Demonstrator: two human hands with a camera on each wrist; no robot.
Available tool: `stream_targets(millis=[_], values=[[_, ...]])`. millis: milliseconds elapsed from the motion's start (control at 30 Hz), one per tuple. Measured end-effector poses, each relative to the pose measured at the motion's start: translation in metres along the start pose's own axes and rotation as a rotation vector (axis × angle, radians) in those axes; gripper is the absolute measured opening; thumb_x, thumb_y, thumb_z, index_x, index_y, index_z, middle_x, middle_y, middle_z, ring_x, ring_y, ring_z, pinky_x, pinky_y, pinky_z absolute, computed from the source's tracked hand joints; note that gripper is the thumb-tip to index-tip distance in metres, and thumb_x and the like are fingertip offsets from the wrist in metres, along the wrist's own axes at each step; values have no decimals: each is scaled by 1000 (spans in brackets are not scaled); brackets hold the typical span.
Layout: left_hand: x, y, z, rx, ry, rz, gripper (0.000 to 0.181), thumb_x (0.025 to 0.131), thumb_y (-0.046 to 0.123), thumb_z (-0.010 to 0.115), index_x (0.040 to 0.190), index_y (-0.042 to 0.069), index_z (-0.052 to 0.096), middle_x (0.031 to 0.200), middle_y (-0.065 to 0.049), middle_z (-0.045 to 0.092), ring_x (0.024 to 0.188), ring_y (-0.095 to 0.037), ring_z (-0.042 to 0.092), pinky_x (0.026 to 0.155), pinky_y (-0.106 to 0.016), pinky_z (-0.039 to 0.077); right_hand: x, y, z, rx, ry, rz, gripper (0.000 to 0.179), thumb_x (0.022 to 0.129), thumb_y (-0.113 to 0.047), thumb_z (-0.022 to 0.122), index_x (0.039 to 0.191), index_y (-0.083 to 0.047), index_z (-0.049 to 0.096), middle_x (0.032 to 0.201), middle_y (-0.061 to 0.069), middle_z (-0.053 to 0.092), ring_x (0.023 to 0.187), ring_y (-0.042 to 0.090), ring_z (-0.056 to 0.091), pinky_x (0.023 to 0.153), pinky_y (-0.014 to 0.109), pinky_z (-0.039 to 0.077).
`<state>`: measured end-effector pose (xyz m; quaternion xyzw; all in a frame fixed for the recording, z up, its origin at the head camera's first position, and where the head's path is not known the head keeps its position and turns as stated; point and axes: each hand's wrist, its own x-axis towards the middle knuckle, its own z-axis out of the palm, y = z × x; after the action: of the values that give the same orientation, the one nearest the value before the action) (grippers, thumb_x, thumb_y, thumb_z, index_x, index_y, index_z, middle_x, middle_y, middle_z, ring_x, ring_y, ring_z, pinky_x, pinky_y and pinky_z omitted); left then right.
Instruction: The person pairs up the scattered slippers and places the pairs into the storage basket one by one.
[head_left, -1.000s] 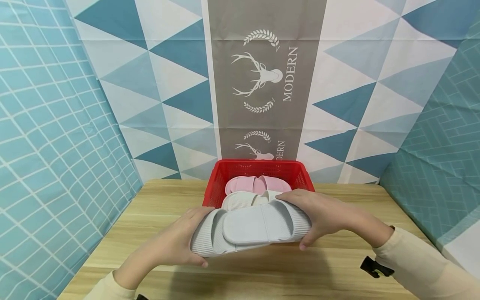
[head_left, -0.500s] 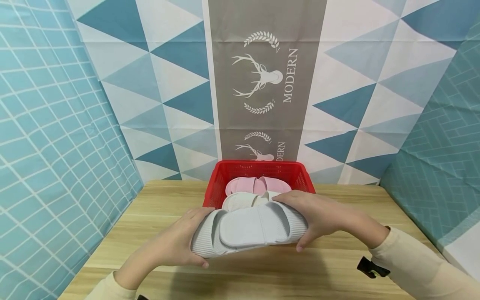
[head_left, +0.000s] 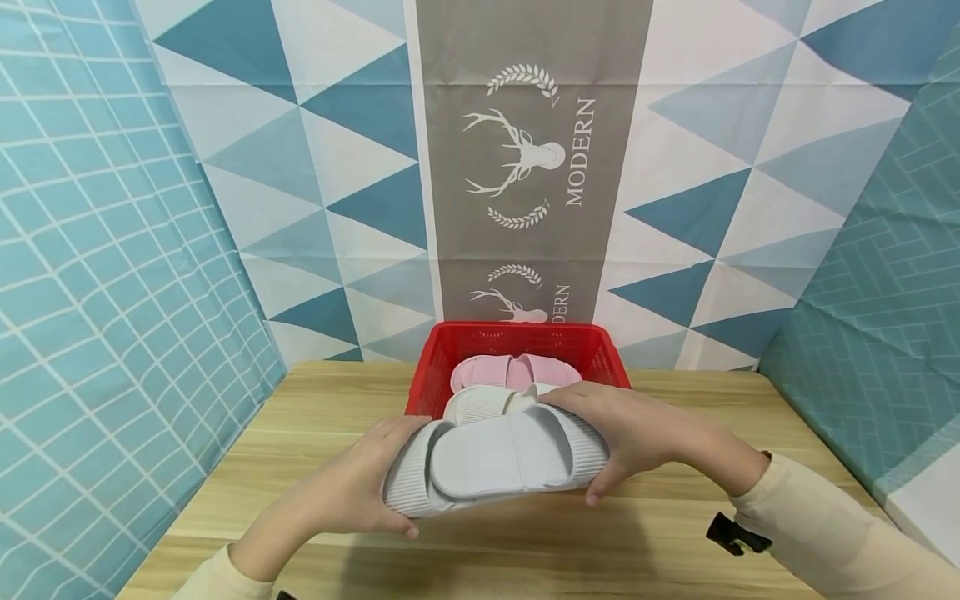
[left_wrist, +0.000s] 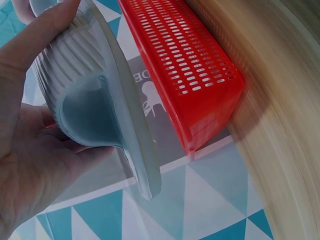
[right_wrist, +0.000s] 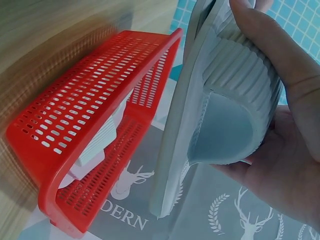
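My left hand (head_left: 356, 487) grips a light grey slipper (head_left: 408, 482) around its ribbed strap. Its mate, another light grey slipper (head_left: 480, 460), is held across the strap by my right hand (head_left: 633, 425). The pair points in opposite directions, and the sole end of the right one overlaps the left one, hiding much of it. Both are raised above the table, in front of a red plastic basket (head_left: 525, 338). In the left wrist view, thumb and fingers wrap the ridged strap (left_wrist: 75, 65); the right wrist view shows a like hold on the other slipper (right_wrist: 240, 62).
Inside the basket lie pink slippers (head_left: 480, 372) at the back and white slippers (head_left: 480, 405) ahead of them. The basket stands on a wood-grain table (head_left: 315, 408) against a patterned backdrop (head_left: 360, 167). A white block (head_left: 930, 508) is at the right edge.
My right hand has moved slightly left, sliding its slipper further over the left one. The left hand has stayed almost still.
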<state>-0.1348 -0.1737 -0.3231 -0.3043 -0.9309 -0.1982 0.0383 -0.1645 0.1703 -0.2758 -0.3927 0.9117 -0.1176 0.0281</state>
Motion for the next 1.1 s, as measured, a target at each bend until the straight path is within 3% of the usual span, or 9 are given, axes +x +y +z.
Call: stream_targets(millis=[367, 1100], values=[[-1, 1, 1, 22, 26, 60, 107, 53, 36, 93, 140, 10, 38, 134, 0, 49, 121, -18, 47, 97, -43, 52, 3, -1, 2, -11, -3, -9, 100, 57, -47, 88, 140, -15, 44, 136, -3, 52, 124, 19, 48, 98, 46, 51], [2, 3, -1, -18, -26, 33, 101, 56, 44, 89, 139, 15, 39, 132, 2, 50, 121, -18, 46, 89, -41, 56, 9, -8, 6, -2, -21, 14, 101, 55, -47, 88, 141, -17, 43, 135, -4, 52, 125, 19, 48, 97, 45, 52]])
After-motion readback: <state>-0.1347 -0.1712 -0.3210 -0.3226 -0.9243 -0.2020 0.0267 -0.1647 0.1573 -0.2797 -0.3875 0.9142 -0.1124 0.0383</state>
